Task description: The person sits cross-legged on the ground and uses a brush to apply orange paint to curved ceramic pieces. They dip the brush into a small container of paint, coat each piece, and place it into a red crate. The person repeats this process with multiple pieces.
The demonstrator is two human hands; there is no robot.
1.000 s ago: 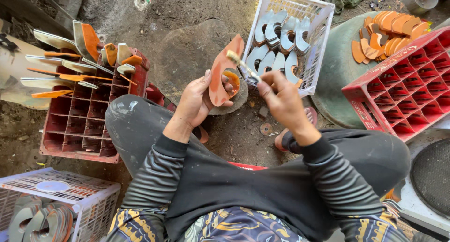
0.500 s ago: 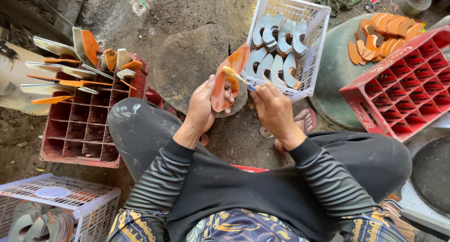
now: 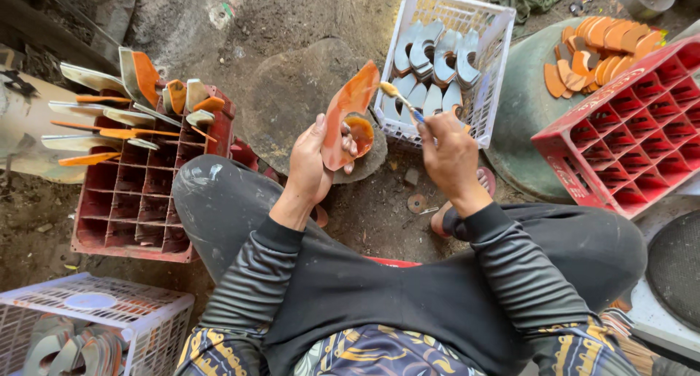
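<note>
Curved orange-coated piece (image 3: 348, 117) gripped in left hand (image 3: 312, 161); brush (image 3: 399, 99) pinched in right hand (image 3: 448, 154). Coated pieces racked in red crate (image 3: 138, 201); grey pieces left in white basket (image 3: 452, 59).

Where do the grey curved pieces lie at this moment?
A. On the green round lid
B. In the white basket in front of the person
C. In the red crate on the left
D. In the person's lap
B: the grey pieces are stacked inside the white basket, just beyond the brush held in the right hand.
</note>
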